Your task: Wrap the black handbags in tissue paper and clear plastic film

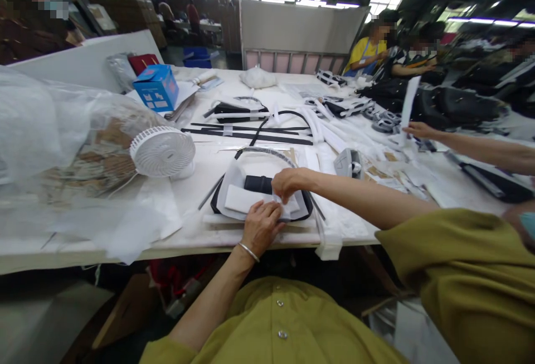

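A black handbag (309, 208) lies flat on the table in front of me, its long handle (267, 152) arched away from me and partly wrapped in pale film. White wrapping sheet (240, 199) is folded over the bag, and a black strap piece (257, 184) rests in the middle of it. My left hand (263, 223) lies with fingers stretched out on the near part of the wrapping. Just above it, my right hand (288, 183) is closed with fingertips pressed together at the sheet. What those fingertips pinch is too small to make out.
A white fan (163, 152) and a large clear plastic bag of small brown pieces (112, 146) stand at left. Behind are a blue box (156, 88), black strips (251, 132) and another wrapped bag (240, 110). At right, a co-worker's hand (420, 130) holds a white strip.
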A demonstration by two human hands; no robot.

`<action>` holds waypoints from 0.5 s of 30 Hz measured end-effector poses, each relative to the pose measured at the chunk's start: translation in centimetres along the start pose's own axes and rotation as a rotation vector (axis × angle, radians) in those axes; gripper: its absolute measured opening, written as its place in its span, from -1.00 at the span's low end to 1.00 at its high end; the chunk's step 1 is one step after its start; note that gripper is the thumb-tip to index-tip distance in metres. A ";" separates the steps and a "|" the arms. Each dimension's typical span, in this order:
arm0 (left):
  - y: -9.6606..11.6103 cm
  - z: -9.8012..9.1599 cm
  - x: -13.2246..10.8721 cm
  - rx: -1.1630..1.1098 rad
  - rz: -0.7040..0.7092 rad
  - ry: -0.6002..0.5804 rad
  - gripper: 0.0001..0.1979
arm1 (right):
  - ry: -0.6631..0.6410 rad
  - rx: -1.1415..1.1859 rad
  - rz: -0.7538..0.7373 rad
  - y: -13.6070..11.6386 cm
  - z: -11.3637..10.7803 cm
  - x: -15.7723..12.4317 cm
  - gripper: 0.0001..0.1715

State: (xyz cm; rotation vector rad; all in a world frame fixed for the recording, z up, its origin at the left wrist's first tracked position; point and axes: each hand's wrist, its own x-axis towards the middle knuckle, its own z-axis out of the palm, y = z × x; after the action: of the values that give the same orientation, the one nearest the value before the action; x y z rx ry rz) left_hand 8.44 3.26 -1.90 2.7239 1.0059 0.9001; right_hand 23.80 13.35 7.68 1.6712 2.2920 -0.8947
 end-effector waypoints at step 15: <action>-0.2 0.4 0.0 -0.012 0.001 -0.007 -0.69 | 0.213 -0.703 -0.408 4.7 -1.5 1.5 -0.33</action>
State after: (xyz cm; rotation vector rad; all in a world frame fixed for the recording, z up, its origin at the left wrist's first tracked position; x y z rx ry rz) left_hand 8.53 3.48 -2.25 2.7162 0.9948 0.8938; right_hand 27.88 16.27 6.47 1.0515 2.6843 0.0867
